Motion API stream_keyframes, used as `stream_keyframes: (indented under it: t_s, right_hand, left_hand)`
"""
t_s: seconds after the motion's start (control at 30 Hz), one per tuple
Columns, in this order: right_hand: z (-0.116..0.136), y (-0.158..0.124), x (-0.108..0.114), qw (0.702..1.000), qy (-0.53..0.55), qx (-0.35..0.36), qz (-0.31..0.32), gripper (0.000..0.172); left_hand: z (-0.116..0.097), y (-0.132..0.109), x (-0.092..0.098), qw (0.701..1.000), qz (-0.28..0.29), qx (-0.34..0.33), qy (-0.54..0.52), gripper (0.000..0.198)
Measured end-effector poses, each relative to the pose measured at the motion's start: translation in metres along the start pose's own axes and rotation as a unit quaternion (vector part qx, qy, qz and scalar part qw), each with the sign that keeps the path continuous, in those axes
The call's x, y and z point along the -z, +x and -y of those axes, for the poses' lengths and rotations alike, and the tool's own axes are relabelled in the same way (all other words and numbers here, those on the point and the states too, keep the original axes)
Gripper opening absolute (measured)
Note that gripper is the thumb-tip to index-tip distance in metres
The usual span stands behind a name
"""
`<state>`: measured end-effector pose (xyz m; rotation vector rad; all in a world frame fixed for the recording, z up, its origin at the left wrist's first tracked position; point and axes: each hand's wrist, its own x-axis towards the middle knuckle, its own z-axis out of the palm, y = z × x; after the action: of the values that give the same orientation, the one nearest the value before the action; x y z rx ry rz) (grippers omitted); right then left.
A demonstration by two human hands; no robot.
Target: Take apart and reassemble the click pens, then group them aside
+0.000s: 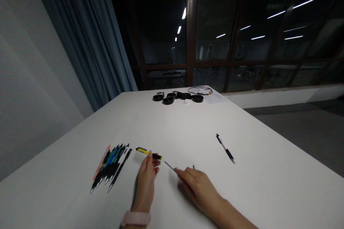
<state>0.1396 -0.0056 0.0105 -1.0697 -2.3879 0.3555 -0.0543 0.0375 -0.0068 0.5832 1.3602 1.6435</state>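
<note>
My left hand point(148, 168) pinches a yellow and black pen barrel point(143, 150) above the white table. From the barrel's right end a thin dark refill point(168, 165) sticks out, and the fingers of my right hand point(195, 184) are closed on its other end. A small silver pen tip point(194, 166) shows just behind my right hand. To the left of my left hand lies a row of several pens point(114, 164) in black, white, green, blue and pink. A white and black pen point(225, 148) lies on its own at the right.
Several black round rolls point(168, 101) lie at the table's far end, beside a coiled black cable point(200, 91) and paper sheets point(215, 98). The white table point(172, 125) runs toward dark windows. A blue curtain hangs at the left.
</note>
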Motion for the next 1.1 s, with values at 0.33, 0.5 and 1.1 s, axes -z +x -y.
stream_keyframes:
  t_s: [0.33,0.5,1.1]
  right_hand:
    - [0.001,0.001,0.006,0.995,0.085,-0.053,-0.023,0.038]
    - [-0.009,0.008,0.006,0.939,0.266,-0.144,-0.163,0.027]
    - [-0.012,0.022,0.024,0.801,0.515,-0.235,-0.198,0.053]
  left_hand:
    - [-0.001,-0.003,-0.006,0.999,0.019,0.007,0.025,0.065]
    - [0.000,-0.014,-0.015,0.995,0.090,0.030,-0.002,0.056]
    - [0.006,-0.032,-0.031,0.975,0.204,0.079,0.035,0.040]
